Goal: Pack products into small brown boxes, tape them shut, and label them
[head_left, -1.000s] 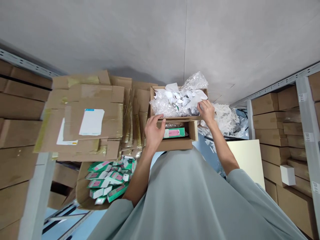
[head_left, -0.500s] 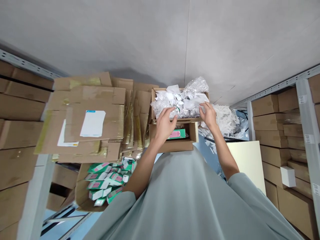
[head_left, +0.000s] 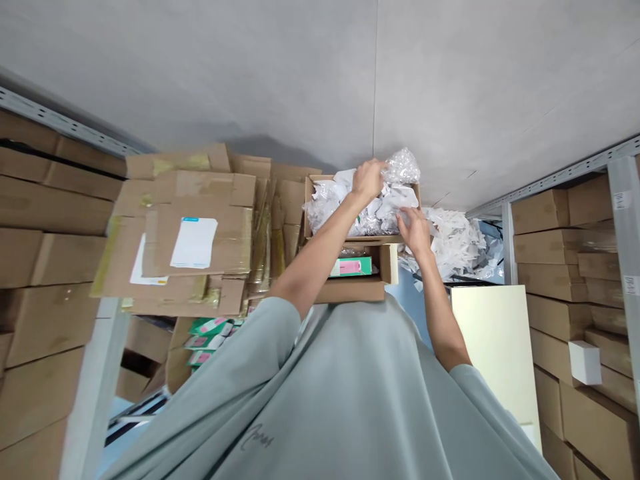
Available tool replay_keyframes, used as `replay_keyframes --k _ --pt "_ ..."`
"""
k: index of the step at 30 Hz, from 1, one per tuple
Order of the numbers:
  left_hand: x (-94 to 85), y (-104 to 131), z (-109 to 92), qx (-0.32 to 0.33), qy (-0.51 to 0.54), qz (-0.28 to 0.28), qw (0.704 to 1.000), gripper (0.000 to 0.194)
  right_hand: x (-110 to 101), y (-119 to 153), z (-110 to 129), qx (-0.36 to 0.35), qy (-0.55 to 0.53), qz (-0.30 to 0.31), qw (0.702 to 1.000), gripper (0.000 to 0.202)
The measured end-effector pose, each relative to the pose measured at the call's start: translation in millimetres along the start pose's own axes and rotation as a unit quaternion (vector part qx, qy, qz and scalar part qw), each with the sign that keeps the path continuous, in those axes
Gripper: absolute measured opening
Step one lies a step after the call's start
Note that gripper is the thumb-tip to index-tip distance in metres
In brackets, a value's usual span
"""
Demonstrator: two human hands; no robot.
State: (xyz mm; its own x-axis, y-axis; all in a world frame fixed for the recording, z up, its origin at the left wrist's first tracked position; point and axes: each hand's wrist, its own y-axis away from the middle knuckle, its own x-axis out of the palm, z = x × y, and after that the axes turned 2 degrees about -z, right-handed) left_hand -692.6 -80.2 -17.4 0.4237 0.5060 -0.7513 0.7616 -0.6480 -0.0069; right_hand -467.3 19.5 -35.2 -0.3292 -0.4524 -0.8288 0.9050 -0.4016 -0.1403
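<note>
An open carton (head_left: 363,238) is filled with crumpled white paper (head_left: 397,199) and clear bubble wrap (head_left: 403,165). My left hand (head_left: 369,179) reaches over the carton's far side, its fingers closed at the edge of the bunched bubble wrap. Their tips are partly hidden. At the near right corner, my right hand (head_left: 416,231) rests by the paper with its fingers apart, holding nothing. Closer to my body stands a second open carton (head_left: 350,291), with a green and pink box (head_left: 353,267) inside it.
Flattened cardboard (head_left: 233,233) is stacked on the left, above a carton of green and pink boxes (head_left: 207,341). Shredded white paper (head_left: 453,240) is heaped to the right, behind a cream panel (head_left: 493,347). Shelves of brown cartons (head_left: 547,270) flank both sides.
My left hand has moved up and right from the carton's near left edge to the bubble wrap at the back. The wrap is bunched further right. My right hand has barely shifted.
</note>
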Motion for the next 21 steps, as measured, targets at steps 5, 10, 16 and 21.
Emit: replay_keyframes --k 5,10,16,21 --pt "-51.6 46.6 4.5 0.040 0.057 -0.116 0.991 0.039 3.9 2.6 -5.3 0.021 -0.024 0.004 1.000 0.049" --pt "-107.4 154.5 10.1 0.022 0.074 -0.179 0.981 0.033 3.3 2.8 -12.1 0.015 -0.047 -0.019 0.999 0.049" --pt "-101.5 270.0 41.3 -0.007 0.137 -0.084 0.987 0.032 2.7 1.5 -25.2 0.003 -0.051 -0.057 0.997 0.050" --pt "-56.1 297.9 67.4 -0.032 0.040 0.032 0.998 0.048 1.2 -3.6 -30.3 -0.011 -0.039 -0.085 0.996 0.057"
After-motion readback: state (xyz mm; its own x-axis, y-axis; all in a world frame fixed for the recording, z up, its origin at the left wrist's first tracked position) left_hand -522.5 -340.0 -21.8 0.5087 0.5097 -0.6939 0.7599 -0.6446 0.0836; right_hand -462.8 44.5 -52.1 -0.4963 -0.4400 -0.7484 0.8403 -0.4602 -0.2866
